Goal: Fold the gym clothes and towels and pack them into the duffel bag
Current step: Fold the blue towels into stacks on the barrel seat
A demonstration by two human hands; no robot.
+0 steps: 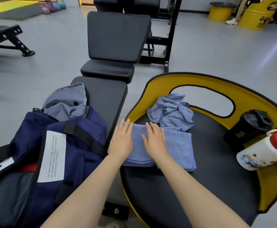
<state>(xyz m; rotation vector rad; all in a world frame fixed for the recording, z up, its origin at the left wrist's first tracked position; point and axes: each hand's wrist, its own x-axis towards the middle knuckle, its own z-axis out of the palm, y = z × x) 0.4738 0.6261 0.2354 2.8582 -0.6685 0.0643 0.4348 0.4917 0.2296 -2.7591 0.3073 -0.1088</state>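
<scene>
A folded light-blue towel [180, 145] lies flat on the black seat of a yellow chair [216, 170]. My left hand [122, 139] and my right hand [155, 139] press flat on its left half, fingers straight. Behind it sits a crumpled light-blue towel [170, 111]. To the left, a navy duffel bag [55, 155] lies open on a black bench [108, 99], with grey fabric [67, 101] bunched at its far end.
A black shaker bottle [248, 129] and a white bottle with a red cap [266, 150] stand on the chair's right side. More benches [116, 35] and a rack stand behind. Kettlebells [52, 5] sit far left, and a seated person's leg [238, 12] shows far right.
</scene>
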